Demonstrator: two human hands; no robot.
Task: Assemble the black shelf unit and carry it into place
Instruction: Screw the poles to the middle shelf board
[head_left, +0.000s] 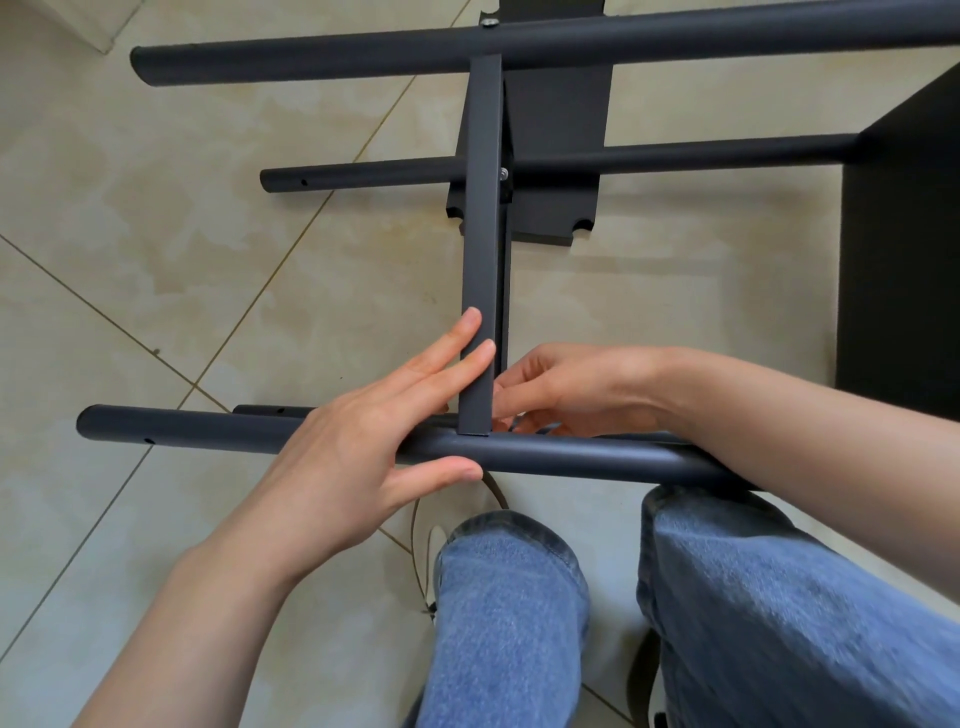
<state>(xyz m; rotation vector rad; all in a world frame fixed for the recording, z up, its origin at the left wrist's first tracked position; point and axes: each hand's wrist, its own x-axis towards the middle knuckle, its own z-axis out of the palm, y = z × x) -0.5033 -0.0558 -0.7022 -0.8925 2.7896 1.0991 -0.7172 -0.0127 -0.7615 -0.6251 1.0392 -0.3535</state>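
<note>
The black shelf frame lies on its side over a tiled floor. A flat crossbar (483, 208) runs from the far tube (519, 44) down to the near tube (571, 457). My left hand (374, 447) clasps the near tube at the joint, thumb under it and fingers pressed flat against the crossbar's left face. My right hand (566, 389) sits just right of the crossbar's lower end, fingertips pinched together at the joint; whatever they hold is hidden. A middle tube (649, 156) crosses behind the crossbar, where a screw head (503, 173) shows.
A black shelf panel (550, 156) with notched corners lies beneath the frame. A large black board (904, 260) stands at the right. My two jean-clad knees (727, 597) are below the near tube. Beige floor tiles (182, 234) spread to the left.
</note>
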